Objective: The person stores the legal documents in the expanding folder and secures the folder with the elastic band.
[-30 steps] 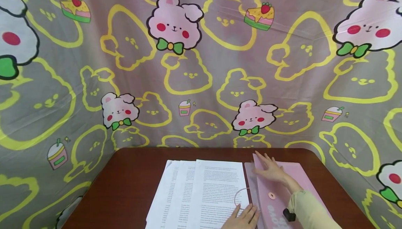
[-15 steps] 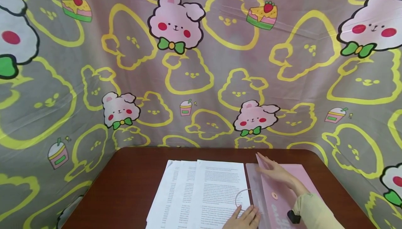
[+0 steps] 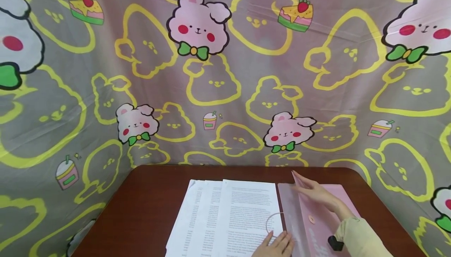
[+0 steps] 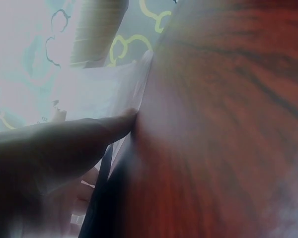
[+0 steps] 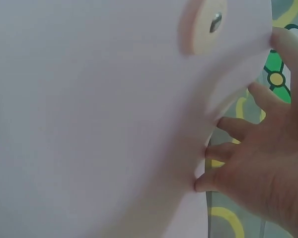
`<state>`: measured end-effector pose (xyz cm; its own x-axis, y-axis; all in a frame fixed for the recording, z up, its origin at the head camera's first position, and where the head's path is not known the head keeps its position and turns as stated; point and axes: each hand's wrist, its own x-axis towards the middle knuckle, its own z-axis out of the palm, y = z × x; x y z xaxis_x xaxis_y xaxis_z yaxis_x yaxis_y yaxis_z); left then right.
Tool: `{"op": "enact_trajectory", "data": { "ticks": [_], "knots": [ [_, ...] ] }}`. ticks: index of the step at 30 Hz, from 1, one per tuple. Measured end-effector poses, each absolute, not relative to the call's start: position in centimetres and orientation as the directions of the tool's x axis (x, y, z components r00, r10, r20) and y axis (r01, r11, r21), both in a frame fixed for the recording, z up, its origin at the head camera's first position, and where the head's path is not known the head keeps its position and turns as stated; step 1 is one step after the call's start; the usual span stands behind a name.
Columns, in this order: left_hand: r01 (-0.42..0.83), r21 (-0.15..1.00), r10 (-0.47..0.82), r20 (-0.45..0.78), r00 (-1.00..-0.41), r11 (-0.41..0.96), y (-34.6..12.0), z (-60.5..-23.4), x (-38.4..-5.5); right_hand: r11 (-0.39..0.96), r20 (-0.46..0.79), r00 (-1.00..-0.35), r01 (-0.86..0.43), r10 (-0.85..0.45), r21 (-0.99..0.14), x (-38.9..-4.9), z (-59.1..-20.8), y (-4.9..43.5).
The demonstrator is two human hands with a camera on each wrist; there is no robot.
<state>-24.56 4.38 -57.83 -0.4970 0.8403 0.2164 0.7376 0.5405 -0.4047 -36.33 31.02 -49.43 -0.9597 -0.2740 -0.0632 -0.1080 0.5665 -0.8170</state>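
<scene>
Pinching the long edge of a smooth pink folder (image 3: 325, 222), the right hand (image 3: 318, 197) holds its cover tilted up, fingers spread along the rim. The left hand (image 3: 275, 246) lies with fingers extended and gripping nothing, near the folder's translucent strip (image 3: 293, 214). The folder sits on a reddish-brown wood-grain table (image 3: 141, 210), beside overlapping white paper sheets (image 3: 246, 210). A round peach button (image 5: 201, 34) bears a shiny metal rivet; a thin cord (image 3: 266, 224) curves over the top page. Printed lines are too small to read; pale lettering (image 3: 317, 239) on the cover is partly hidden.
</scene>
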Motion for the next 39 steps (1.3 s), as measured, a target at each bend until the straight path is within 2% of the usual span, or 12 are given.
{"op": "enact_trajectory", "data": {
  "ticks": [9, 15, 21, 26, 39],
  "knots": [
    [0.714, -0.453, 0.844, 0.234, -0.483, 0.534, 4.8, -58.6, -24.6, 0.589, -0.09, -0.954, -0.101, -0.286, -0.802, -35.9, -49.0, 32.2],
    [0.663, -0.523, 0.842, 0.269, -0.468, 0.536, 4.7, -58.9, -24.5, 0.55, -0.113, -0.936, -0.096, -0.334, -0.83, -36.0, -48.9, 32.9],
    [0.7, -0.466, 0.837, 0.221, -0.5, 0.541, 4.7, -58.7, -24.6, 0.492, -0.145, -0.911, -0.072, -0.387, -0.868, -36.0, -48.7, 33.8],
    [0.714, -0.456, 0.843, 0.194, -0.503, 0.531, 4.6, -58.4, -24.6, 0.483, -0.191, -0.902, -0.023, -0.388, -0.875, -36.2, -48.7, 34.2],
    [0.672, -0.505, 0.836, 0.248, -0.489, 0.542, 4.3, -58.5, -24.6, 0.39, -0.237, -0.889, 0.074, -0.391, -0.918, -36.4, -48.7, 34.8]
  ]
}}
